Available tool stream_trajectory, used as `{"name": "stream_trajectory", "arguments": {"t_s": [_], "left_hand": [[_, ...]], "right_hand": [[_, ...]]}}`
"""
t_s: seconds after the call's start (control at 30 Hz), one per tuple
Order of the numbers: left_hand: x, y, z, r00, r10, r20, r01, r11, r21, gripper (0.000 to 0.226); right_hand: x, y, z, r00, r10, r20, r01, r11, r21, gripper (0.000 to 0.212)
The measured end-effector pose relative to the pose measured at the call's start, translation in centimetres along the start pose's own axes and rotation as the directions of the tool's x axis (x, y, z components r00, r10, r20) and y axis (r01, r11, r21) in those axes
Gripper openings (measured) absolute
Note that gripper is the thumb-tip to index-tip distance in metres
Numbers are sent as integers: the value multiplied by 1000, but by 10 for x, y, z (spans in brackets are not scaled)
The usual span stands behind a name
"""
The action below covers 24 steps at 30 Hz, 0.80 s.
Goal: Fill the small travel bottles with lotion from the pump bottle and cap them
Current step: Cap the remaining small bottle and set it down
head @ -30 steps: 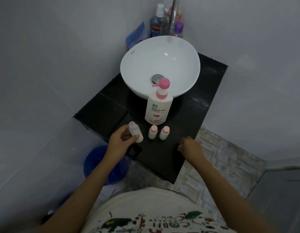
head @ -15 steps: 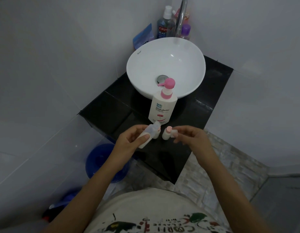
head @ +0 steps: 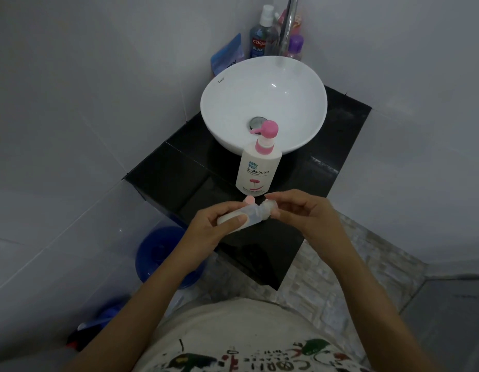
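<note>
My left hand (head: 214, 230) grips a small translucent travel bottle (head: 249, 214), tilted almost flat above the front of the black counter (head: 179, 170), with its neck pointing right. My right hand (head: 302, 214) pinches the pale cap end of that bottle (head: 271, 207) between thumb and fingers. The pink cap of another travel bottle (head: 249, 200) shows just behind the held one; its body is hidden. The white pump bottle (head: 257, 170) with the pink pump head stands upright behind my hands, in front of the basin.
A white round basin (head: 313, 103) takes up the back of the counter. Toiletry bottles (head: 261, 36) and a chrome tap (head: 288, 25) stand in the corner behind it. A blue bucket (head: 158, 253) sits on the floor below left. Walls close in on both sides.
My left hand lifted a travel bottle off the counter and tilted it toward the middle. My right hand left the counter's front edge and took hold of the bottle's cap end.
</note>
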<state>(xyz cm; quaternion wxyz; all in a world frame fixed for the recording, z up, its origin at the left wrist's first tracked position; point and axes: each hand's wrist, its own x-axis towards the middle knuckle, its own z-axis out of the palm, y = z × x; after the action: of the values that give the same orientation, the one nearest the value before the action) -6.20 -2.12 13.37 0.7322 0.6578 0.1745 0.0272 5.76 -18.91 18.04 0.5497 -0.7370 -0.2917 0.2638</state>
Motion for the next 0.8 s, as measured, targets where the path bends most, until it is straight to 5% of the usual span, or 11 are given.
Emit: {"name": "stream_trajectory", "arguments": {"t_s": [0.17, 0.27, 0.43, 0.63, 0.8], "left_hand": [[-1, 4, 0, 1000, -9, 18, 9, 1000, -4, 36], [-1, 7, 0, 1000, 4, 22, -5, 1000, 3, 36], [0, 8, 0, 1000, 17, 4, -17, 999, 41, 38], [-1, 9, -1, 1000, 10, 2, -10, 1000, -9, 33], [-3, 8, 0, 1000, 4, 21, -4, 1000, -17, 31]], "right_hand": [[3, -4, -5, 993, -110, 53, 117, 979, -164, 39], [5, -3, -4, 999, -12, 29, 17, 987, -161, 11], [5, -1, 3, 997, 67, -38, -74, 970, -231, 48], [1, 4, -8, 997, 27, 75, -14, 985, -174, 10], [0, 7, 2, 994, 109, -23, -111, 950, -292, 46]]}}
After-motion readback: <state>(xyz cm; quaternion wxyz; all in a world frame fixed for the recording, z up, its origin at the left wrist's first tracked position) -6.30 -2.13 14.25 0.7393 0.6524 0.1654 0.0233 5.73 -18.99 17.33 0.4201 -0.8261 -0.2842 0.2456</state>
